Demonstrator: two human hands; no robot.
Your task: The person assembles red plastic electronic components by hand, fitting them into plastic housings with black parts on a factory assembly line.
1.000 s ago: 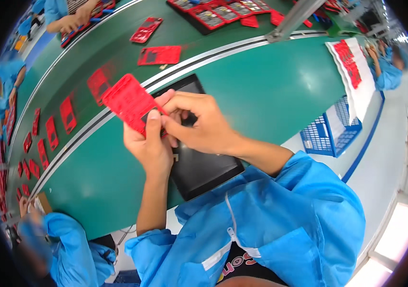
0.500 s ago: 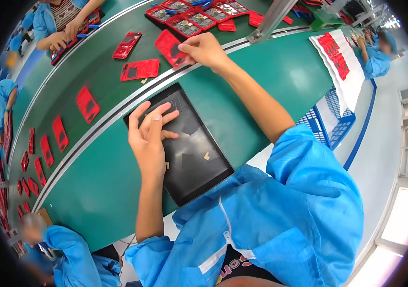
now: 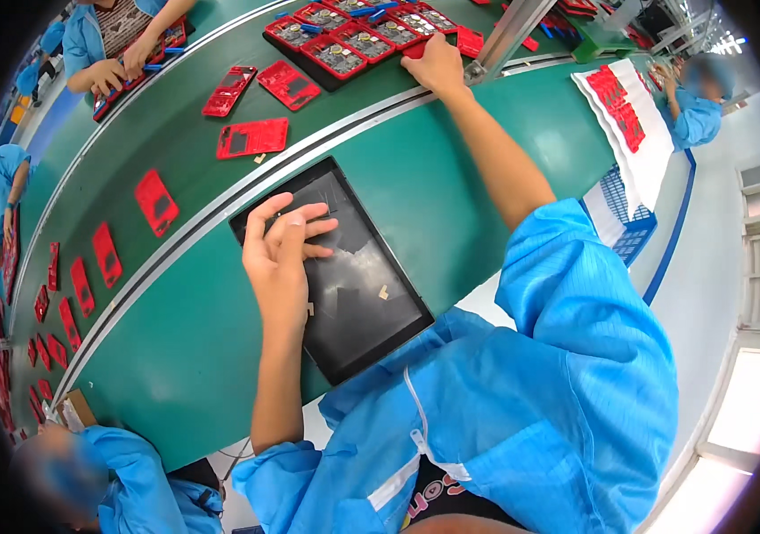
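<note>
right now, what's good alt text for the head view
A person's right hand, arm stretched over a green bench, touches a red panel beside red cases; the left hand is over a black tray. More red panels lie on the belt.

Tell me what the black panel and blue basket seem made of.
The black panel looks like smooth, glossy plastic or perhaps glass, since it mirrors bright light. The blue basket seems moulded plastic, judging by its grid of holes; its sheen is unclear.
</note>
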